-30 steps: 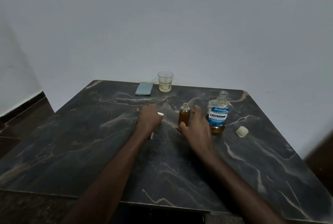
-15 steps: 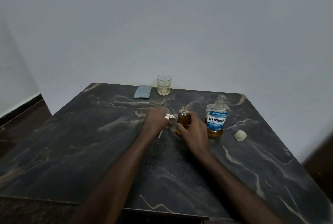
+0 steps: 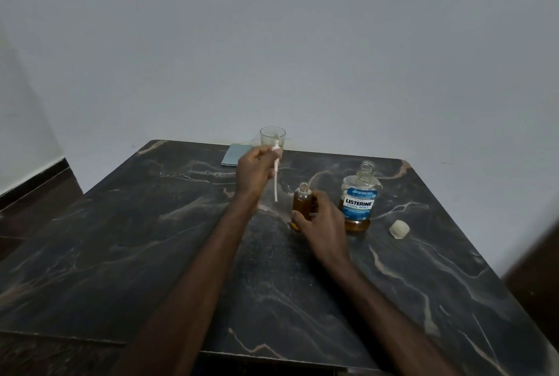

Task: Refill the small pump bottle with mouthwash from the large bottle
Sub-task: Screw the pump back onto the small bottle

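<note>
Left hand (image 3: 254,171), pump (image 3: 276,176) aloft; right hand (image 3: 325,224) around small bottle (image 3: 302,201), table (image 3: 121,239) centre

Table (image 3: 151,254) black, tan-veined; small bottle (image 3: 302,201) amber; large bottle (image 3: 359,203) blue label; cap (image 3: 399,229) cream.

Left hand (image 3: 257,170) raised, pinching pump (image 3: 276,179); right hand (image 3: 325,226) gripping small bottle (image 3: 302,201).

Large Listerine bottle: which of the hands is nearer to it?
Right. The right hand grips the small bottle close beside the Listerine bottle; the left hand holds the pump up farther away, near the glass.
</note>
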Tool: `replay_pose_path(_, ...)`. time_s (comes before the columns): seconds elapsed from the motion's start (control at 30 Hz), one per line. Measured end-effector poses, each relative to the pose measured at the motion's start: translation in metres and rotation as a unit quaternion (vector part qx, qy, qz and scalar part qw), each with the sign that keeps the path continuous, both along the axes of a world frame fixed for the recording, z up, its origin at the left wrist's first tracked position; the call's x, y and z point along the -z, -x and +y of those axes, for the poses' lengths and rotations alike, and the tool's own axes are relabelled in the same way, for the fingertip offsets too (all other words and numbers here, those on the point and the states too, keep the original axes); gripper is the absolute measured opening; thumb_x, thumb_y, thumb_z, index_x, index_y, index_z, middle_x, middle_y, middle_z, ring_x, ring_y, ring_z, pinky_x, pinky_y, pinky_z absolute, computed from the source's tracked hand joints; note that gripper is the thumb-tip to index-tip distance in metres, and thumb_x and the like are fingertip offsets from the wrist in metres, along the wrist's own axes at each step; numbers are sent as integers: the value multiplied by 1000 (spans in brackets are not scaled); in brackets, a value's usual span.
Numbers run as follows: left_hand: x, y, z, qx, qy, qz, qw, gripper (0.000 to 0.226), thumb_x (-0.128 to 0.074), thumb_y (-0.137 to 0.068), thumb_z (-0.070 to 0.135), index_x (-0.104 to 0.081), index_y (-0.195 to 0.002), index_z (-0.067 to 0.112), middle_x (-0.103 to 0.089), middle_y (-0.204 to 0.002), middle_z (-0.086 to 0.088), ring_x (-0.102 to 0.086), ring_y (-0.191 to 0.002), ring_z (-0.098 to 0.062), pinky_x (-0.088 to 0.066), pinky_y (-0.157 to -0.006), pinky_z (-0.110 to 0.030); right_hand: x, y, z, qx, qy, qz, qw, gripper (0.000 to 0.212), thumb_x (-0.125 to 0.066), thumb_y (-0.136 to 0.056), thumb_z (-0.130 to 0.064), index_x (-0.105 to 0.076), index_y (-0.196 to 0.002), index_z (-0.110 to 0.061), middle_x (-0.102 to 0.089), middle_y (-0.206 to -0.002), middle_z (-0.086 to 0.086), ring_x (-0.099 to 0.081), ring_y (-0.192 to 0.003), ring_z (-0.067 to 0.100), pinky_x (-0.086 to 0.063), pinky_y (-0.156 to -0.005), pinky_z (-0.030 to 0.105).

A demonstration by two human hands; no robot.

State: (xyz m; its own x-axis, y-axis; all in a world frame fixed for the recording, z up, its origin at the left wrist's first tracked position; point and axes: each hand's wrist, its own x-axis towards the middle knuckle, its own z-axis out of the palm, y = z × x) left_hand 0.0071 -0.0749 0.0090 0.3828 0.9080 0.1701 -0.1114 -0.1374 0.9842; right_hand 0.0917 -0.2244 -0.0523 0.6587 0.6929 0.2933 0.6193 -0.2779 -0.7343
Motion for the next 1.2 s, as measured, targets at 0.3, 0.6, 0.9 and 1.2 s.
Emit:
replay_pose_path(0.3, -37, 1, -26, 22, -46, -193, 980, 31, -77, -92, 14, -72, -122, 7, -79, -109, -4, -74, -109, -25, -60, -96, -46, -1, -2, 1, -7, -11, 7, 1000, 58, -80, -89, -36, -53, -140, -25, -64, -136, -3, -64, -118, 13, -59, -100, 41)
replay_pose_path(0.6, -33, 6, -35, 5, -129, -134, 983, 35, -78, -92, 20, -73, -125, 12, -79, -110, -1, -73, -108, -18, -59, -97, -48, 1, -2, 3, -1, -8, 9, 1000, 60, -81, -88, -36, -53, -140, -25, -64, -137, -3, -65, -119, 13, -59, -101, 42)
replay_pose_path(0.9, -26, 7, -43, 21, -181, -99, 978, 34, -79, -91, 20, -72, -124, 15, -78, -110, 1, -74, -105, -13, -61, -96, -40, 0, -2, 2, 2, -8, -3, 1000, 58, -81, -89, -36, -53, -139, -25, -64, -134, -3, -65, -114, 11, -58, -97, 36)
replay_pose_path(1.2, 20, 10, -51, 74, -237, 29, 968, 31, -79, -91, 25, -73, -121, 20, -77, -109, 7, -72, -103, -7, -62, -91, -37, 1, 1, 1, 2, -18, -15, 1000, 57, -81, -89, -35, -54, -138, -25, -65, -132, -2, -65, -114, 12, -59, -97, 37)
